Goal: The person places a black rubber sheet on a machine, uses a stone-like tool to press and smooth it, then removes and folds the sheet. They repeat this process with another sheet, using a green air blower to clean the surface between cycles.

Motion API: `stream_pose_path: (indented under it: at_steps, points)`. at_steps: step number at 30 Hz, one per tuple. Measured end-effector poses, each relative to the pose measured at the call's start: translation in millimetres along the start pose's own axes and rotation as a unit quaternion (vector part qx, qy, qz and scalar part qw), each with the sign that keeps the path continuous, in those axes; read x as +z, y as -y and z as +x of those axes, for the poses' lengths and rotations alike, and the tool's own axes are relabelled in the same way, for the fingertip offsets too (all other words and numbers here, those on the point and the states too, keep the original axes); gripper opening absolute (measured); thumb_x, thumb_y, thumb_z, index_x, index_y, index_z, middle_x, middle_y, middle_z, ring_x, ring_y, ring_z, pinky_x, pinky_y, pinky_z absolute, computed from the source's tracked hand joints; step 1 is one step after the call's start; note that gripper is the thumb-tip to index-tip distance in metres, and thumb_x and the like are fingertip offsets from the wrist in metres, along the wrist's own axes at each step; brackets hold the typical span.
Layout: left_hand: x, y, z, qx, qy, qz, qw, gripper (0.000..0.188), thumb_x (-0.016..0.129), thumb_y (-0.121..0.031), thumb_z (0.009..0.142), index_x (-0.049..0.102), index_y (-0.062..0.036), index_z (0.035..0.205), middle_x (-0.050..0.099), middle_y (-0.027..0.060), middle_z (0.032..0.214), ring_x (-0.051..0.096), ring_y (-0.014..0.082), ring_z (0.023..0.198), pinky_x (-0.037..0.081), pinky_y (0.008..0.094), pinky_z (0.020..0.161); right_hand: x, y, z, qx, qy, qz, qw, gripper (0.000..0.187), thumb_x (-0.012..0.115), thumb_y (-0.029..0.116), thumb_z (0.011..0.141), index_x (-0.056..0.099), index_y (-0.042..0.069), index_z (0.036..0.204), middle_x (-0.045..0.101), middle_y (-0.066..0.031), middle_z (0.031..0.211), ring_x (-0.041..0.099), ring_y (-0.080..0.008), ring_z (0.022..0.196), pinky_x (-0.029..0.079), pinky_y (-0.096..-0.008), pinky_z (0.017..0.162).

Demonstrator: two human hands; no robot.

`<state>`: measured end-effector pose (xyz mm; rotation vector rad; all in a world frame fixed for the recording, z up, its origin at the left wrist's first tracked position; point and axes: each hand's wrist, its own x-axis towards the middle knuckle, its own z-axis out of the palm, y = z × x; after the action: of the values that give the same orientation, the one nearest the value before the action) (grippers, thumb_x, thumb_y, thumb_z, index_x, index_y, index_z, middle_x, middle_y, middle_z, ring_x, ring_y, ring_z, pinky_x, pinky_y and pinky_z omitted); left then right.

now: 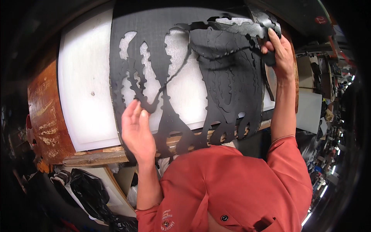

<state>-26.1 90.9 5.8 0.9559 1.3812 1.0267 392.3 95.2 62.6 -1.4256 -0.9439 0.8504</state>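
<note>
A thin, black, notch-edged rubbery strip (150, 106) arcs over a perforated black sheet (172, 123) on a white tabletop (85, 89), left hand (138, 131) apparently pinching its end, right hand (283, 56) clutching jagged black cutouts (247, 29), and snagged notches could tear it.

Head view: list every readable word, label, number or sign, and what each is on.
Red mark on the dark panel, upper right: short number, not copied here.
White print on the red shirt: lettering, not copied; finest parts too small.
Black sheet: no writing I can make out.
</note>
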Motion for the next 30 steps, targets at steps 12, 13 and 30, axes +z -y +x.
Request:
stream_pose_path:
  at_steps: [12,13,30]
  points:
    - [133.2,-75.4,128.9,-0.059,0.222,0.139,0.963,0.058,0.067,-0.04,0.099,0.066,0.0115,0.125,0.073,0.0173,0.107,0.071,0.0209,0.084,0.058,0.0308,0.081,59.7,20.7,-95.2,0.083,0.132,-0.065,0.986,0.017,0.062,0.017,0.104,0.065,0.0,0.105,0.064,-0.003,0.079,0.06,-0.0116,0.065,0.051,-0.0266,0.061]
    - [138.7,-73.2,139.7,-0.05,0.227,0.177,0.956,0.054,0.068,-0.039,0.098,0.069,0.0102,0.122,0.073,0.0145,0.099,0.069,0.0188,0.078,0.057,0.0299,0.077,63.4,13.3,-93.4,0.043,0.166,-0.074,0.982,0.019,0.061,0.018,0.105,0.065,0.0,0.104,0.062,-0.0021,0.078,0.059,-0.0107,0.065,0.05,-0.0269,0.061]
    - [122.0,-17.6,112.9,0.309,0.181,-0.03,0.933,0.016,0.064,-0.008,0.103,0.073,0.0014,0.111,0.07,0.0034,0.114,0.062,0.0109,0.095,0.049,0.0251,0.085,155.6,-82.1,21.5,-0.084,-0.166,-0.354,0.916,0.034,0.055,0.028,0.104,0.059,-0.003,0.088,0.066,-0.0295,0.073,0.065,-0.0517,0.071,0.051,-0.057,0.068]
